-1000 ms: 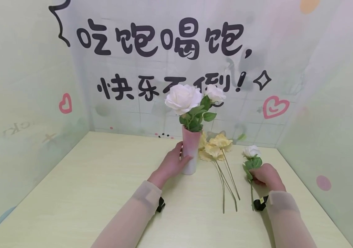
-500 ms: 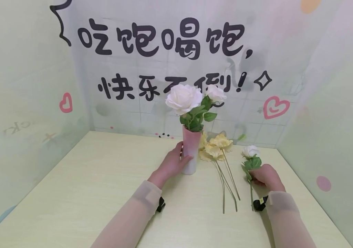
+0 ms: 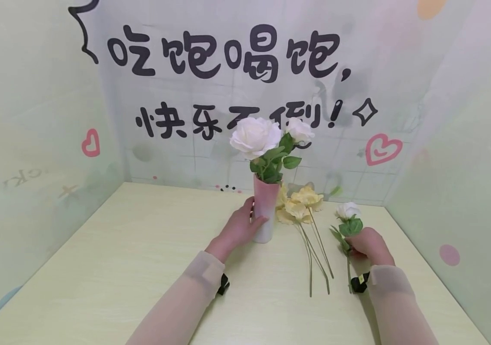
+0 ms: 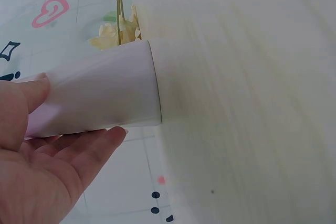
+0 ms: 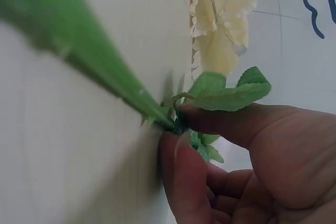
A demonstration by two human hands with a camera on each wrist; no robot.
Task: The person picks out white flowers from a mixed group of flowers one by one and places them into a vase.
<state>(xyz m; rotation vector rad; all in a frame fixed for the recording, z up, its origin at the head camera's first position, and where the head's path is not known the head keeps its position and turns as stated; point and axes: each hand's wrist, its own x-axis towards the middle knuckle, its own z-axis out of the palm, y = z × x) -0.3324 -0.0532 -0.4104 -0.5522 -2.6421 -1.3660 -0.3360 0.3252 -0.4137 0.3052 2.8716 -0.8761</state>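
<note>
A pink-and-white vase (image 3: 266, 203) stands upright on the table, holding two white roses (image 3: 256, 138) with green leaves. My left hand (image 3: 240, 225) grips it from the left side, thumb across the front; in the left wrist view the fingers (image 4: 97, 150) wrap beneath its pale wall (image 4: 105, 90). At the right, my right hand (image 3: 370, 243) pinches the green stem of another white rose (image 3: 348, 211) low over the table. The right wrist view has thumb and forefinger meeting on that stem (image 5: 115, 77), just by a leaf (image 5: 231, 97). The bloom is out of that view.
Several yellow flowers (image 3: 299, 211) on thin stems lie between the vase and the right hand, heads toward the back wall. Printed fabric walls (image 3: 176, 158) enclose the pale wooden table (image 3: 142, 268) at the back and both sides.
The right hand has shifted slightly left, and the held rose's leaves have turned outward to the left. The left hand and vase have stayed in place.
</note>
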